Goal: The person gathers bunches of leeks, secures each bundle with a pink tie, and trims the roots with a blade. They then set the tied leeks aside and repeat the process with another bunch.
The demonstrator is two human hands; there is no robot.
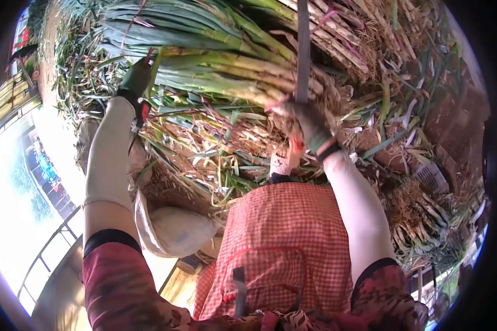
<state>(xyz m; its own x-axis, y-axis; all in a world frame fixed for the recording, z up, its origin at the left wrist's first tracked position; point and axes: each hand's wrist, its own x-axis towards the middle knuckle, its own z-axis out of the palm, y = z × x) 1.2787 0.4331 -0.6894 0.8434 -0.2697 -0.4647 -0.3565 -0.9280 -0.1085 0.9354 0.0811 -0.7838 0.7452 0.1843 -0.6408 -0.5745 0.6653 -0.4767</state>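
Observation:
A large bundle of green onions lies across the top middle, its green leaves to the left and its pale stems and roots to the right. My left hand, in a dark green glove, is at the leaves near a pink tie; its fingers are partly lost among them. At the root end, my right hand, also gloved, is bent round the stem ends, and its fingertips are blurred. A long, flat grey strip rises just above my right hand; whether I hold it cannot be made out.
More tied onions lie at the upper right, and a smaller bunch at the lower right. Loose leaves and roots litter the ground. A pale sack sits left of the red checked apron. A dark crate is at the right.

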